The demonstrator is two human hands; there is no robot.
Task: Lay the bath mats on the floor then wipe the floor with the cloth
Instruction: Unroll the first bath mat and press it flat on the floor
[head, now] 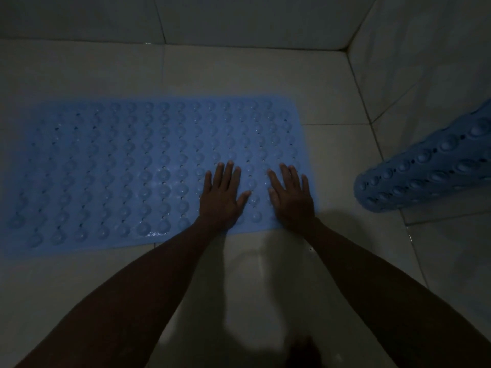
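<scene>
1. Head view, grip: the left hand [221, 196] and the right hand [291, 196] both lie palm-down with fingers straight and spread. Neither grasps anything; both press flat on the blue bath mat [127, 171].
2. Contact area: the hands sit side by side, slightly apart, at the mat's near right corner area, wrists crossing its near edge.
3. Mat condition: it lies unrolled and flat on the tiled floor [265, 75], long side running left to right, its bubble texture and small holes facing up. Wet glints show along the near edge.
4. Second item: a rolled blue bath mat [425, 166] rests to the right, well apart from the hands, against the right-hand wall [425, 49].
5. Cloth: none visible in this view.
6. Step in hand, as judged: seating the first mat onto the floor.
7. Next move, as judged: lift both hands, reach right for the rolled mat, and unroll it on bare tile. The floor appears wet, so slipping is a risk.
</scene>
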